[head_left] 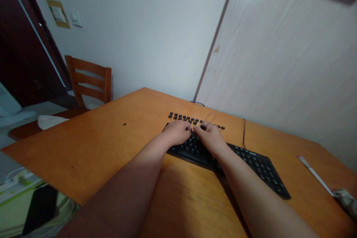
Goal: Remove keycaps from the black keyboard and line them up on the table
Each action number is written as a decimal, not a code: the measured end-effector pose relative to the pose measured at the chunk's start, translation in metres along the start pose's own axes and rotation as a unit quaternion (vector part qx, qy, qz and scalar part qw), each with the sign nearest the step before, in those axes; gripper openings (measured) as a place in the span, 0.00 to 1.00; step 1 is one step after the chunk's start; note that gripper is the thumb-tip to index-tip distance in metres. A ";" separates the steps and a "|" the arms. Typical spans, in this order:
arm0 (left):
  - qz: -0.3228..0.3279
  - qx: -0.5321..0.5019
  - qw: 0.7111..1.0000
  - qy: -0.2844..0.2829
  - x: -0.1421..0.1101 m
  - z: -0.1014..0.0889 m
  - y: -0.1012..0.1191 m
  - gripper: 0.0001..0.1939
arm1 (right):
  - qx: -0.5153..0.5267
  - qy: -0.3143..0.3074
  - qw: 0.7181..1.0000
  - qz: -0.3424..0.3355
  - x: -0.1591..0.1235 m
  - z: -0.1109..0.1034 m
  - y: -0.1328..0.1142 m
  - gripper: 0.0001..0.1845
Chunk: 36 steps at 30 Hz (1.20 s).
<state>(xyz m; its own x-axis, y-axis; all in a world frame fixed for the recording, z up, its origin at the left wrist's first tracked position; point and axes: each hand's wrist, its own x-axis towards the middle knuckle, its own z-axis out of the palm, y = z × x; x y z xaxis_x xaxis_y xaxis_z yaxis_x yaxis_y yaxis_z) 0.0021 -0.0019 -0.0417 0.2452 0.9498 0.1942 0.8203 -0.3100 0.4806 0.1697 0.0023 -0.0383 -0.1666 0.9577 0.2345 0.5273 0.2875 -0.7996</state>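
- Keyboard [256,163] lies on the wooden surface [111,148], under both hands and running out past the right forearm. Small change in pressure could skid or rock it.
- Right hand [212,137]: fingers closed, apparently around a thin wire loop [209,119] that sticks up beyond them. If the pinch loosens, the wire could spring or slip; pulled at a slant, it might scratch or strain a key.
- Left hand [177,132]: fingers bent down at the keys, close beside the right. Cannot tell whether it grips anything. Fingertips crowd together; one could knock the other.
- Loose keycaps [180,117] in rows just beyond the hands. A knuckle or the keyboard's far edge, if nudged forward, would scatter them and lose their order.
- One small dark piece [124,124] sits alone, left of the left hand; easily overlooked or swept off.
- Cord [244,134] beyond the right forearm; a snag might tug something.
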 end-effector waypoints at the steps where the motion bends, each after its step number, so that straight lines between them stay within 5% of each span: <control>1: -0.002 0.002 1.000 0.001 0.000 0.000 0.000 0.10 | -0.005 -0.001 1.000 -0.003 0.000 0.000 0.000 0.12; 23: 0.000 -0.010 1.000 0.003 0.002 0.003 -0.002 0.10 | -0.040 0.114 0.992 -0.036 -0.002 -0.001 -0.010 0.12; 36: 0.002 -0.067 0.998 -0.019 0.003 0.001 -0.004 0.11 | 0.064 0.054 0.996 -0.011 0.002 -0.006 -0.001 0.17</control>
<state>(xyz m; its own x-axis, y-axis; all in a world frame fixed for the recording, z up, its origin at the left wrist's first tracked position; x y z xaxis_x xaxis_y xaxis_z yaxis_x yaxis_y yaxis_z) 0.0004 0.0024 -0.0436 0.2703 0.9487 0.1642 0.7434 -0.3141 0.5905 0.1737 0.0041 -0.0336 -0.0831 0.9484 0.3059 0.4132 0.3121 -0.8555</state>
